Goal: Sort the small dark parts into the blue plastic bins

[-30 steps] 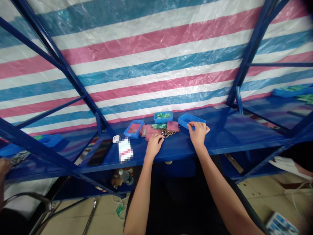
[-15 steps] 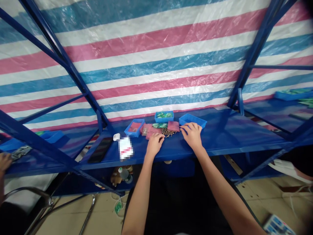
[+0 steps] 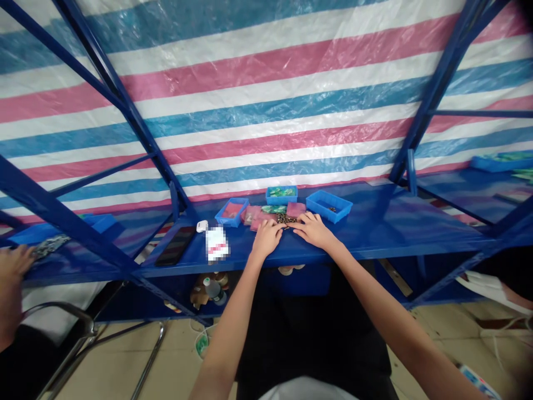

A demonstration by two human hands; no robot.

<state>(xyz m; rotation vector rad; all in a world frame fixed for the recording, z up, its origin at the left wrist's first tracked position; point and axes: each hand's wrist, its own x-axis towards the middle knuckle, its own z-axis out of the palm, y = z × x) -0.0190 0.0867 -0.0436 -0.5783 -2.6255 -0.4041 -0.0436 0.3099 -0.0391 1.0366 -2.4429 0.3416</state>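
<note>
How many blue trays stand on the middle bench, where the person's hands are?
3: a left tray with pink packets, a back-middle tray with green packets, and a right tray, beyond the right hand, with small pieces. None looks hidden.

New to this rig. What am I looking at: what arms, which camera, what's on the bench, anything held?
No robot here: these are a person's bare arms. Every picture comes from one camera worn on their head, looking forward and down.

The left hand and right hand are at a pile of small metallic-looking pieces on the blue bench. Whether the fingers grip any is too small to tell.

Behind are three blue trays: the left tray holds pink items, the middle tray green ones, the right tray a few small dark pieces. A dark phone-like slab lies further left. The hand at far left is another person's.
</note>
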